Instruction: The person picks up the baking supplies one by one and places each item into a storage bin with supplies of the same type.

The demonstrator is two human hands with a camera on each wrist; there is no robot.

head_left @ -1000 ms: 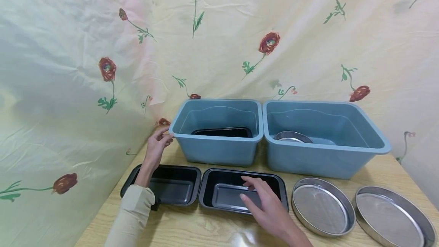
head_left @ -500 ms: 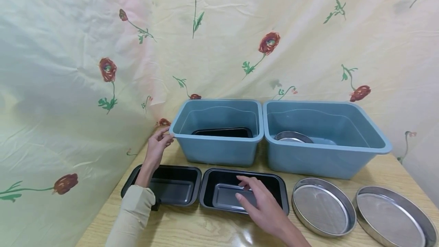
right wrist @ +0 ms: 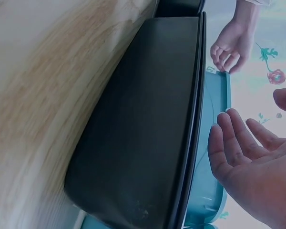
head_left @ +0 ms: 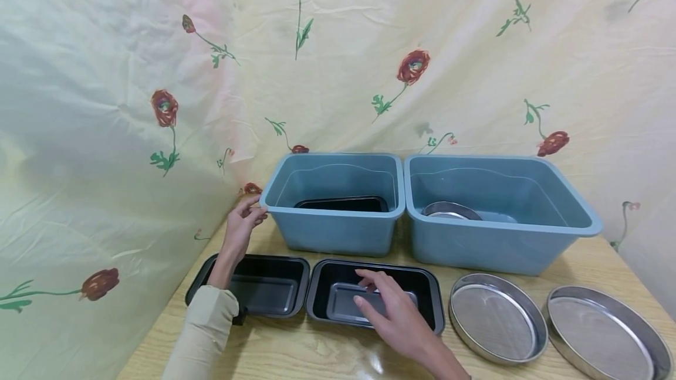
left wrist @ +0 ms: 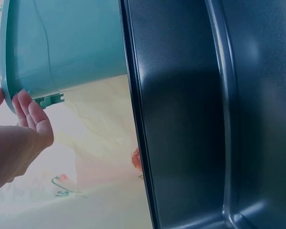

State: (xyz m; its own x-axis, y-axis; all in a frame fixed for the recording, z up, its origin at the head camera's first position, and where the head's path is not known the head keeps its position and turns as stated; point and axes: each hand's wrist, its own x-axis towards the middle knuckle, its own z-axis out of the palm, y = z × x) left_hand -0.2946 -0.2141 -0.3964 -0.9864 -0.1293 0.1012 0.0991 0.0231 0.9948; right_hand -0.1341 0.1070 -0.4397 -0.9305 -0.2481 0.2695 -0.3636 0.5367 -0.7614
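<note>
My left hand grips the front left corner of the left blue bin; in the left wrist view the thumb and fingers stand on either side of its rim. A black loaf pan lies under my left forearm. Over a second black loaf pan hovers my right hand, fingers loosely bent and thumb spread, holding nothing. In the right wrist view its palm is beside that pan's rim. Another black pan sits inside the left bin, mostly hidden by the front wall.
The right blue bin stands against its neighbour and holds a round metal pan. Two round shallow metal pans with mesh-like bottoms, a smaller one and a larger one, lie at the right on the wooden table. Flowered cloth hangs behind.
My right hand has drifted a little to the left over the loaf pan. The left hand has stayed at the bin's corner.
</note>
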